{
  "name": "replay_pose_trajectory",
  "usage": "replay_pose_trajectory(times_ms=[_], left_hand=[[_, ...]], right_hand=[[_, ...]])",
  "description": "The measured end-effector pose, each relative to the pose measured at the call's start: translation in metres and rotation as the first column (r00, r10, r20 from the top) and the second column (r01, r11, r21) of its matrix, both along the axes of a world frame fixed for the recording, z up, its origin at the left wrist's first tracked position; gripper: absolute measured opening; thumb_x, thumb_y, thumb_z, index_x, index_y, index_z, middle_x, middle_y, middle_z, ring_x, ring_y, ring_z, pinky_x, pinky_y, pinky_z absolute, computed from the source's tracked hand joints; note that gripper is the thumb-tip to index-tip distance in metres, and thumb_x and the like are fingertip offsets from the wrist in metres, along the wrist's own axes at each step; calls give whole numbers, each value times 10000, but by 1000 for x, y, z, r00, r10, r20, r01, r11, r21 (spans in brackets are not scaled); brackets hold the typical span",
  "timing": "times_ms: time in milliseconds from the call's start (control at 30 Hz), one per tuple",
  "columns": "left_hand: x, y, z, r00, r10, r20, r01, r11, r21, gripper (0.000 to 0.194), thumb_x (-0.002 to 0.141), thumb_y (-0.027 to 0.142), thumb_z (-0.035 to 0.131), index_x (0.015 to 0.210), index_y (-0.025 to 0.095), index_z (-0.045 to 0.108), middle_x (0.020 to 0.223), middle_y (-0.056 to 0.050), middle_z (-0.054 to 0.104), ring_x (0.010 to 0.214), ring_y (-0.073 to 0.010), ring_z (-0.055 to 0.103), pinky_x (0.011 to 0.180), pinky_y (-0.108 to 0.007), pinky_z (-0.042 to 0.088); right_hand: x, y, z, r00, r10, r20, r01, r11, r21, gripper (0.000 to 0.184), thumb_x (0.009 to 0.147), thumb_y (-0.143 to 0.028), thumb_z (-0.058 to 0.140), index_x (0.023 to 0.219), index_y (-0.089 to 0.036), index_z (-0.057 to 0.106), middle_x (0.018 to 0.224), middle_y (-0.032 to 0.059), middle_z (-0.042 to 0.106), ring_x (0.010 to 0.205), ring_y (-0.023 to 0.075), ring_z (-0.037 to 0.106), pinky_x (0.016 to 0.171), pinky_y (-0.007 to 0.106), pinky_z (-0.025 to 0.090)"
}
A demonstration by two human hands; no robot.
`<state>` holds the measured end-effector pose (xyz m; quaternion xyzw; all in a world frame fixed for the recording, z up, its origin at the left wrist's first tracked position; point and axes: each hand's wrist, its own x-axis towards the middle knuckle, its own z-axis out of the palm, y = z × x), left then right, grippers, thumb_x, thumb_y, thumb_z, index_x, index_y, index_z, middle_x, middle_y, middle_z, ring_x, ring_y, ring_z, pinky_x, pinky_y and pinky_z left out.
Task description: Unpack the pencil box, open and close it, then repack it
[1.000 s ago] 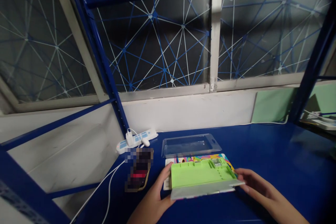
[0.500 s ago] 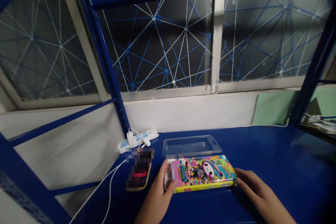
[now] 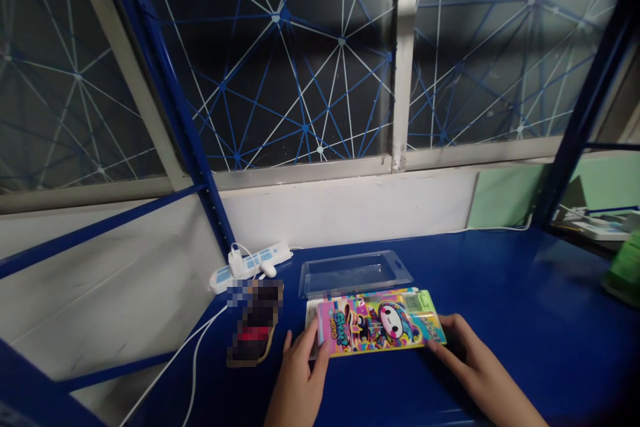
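Observation:
A colourful pencil case (image 3: 373, 325) with a cartoon character on its lid is held between my two hands, above the blue table. My left hand (image 3: 299, 363) has its thumb and fingers on the left end of the case. At the right end, my right hand (image 3: 463, 350) grips the corner, thumb at the front edge and fingers behind. Part of a printed card or sheet (image 3: 311, 310) shows behind the case's left end. Just beyond lies a clear plastic blister shell (image 3: 357, 273), touched by neither hand.
A phone (image 3: 257, 323), partly pixelated, lies left of my left hand. Behind it a white power strip (image 3: 250, 267) holds a plugged charger, with white cables running down the left. Blue frame posts (image 3: 170, 93) rise at the sides. A green object (image 3: 625, 270) stands at the right edge.
The pencil case has tilted so its lid faces me more and its yellow front side shows less. Both hands keep hold of its ends. The whole view has shifted slightly.

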<state>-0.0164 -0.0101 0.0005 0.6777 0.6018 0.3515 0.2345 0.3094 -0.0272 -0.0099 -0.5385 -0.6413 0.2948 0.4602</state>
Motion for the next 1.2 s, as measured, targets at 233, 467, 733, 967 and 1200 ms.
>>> replay_pose_trajectory(times_ms=[233,467,733,967,1200], left_hand=[[0,0,0,970,6,242,-20,998,56,528,869,332,609,1381,274,495,1362,-95,613,1268,-281,580,1102,-459,428],[-6,-4,16,992,-123,17,102,888,449,274,859,171,568,1022,322,727,1154,-37,718,1151,-280,619,1004,-427,507],[9,-1,6,971,126,202,-173,956,237,481,948,463,529,1368,232,514,1413,-115,587,1337,-316,525,1097,-429,448],[17,41,49,986,136,101,-158,951,264,678,910,425,591,1490,207,317,1518,-151,459,1412,-328,439,1143,-463,395],[7,95,48,962,180,-205,-119,953,280,599,895,477,602,1363,123,482,1614,-216,278,1495,-389,261,1193,-518,288]], right_hand=[[3,1,-8,972,-63,-225,70,997,22,474,853,-393,688,1268,-270,493,1258,89,691,1154,259,666,960,369,547],[12,-8,-5,998,-55,44,45,981,188,373,798,-205,604,1155,-284,681,1334,57,667,1275,262,590,1069,388,465],[-4,3,6,948,-174,-266,219,964,151,443,875,-443,662,1267,-255,580,1252,100,709,1112,269,694,929,348,576],[-24,66,66,989,-60,139,15,953,303,646,891,-481,643,1444,-218,434,1363,113,613,1225,283,607,1032,410,491],[-21,138,42,954,-69,293,-13,963,270,559,867,-499,682,1323,-200,563,1386,141,568,1282,309,541,1087,495,417]])
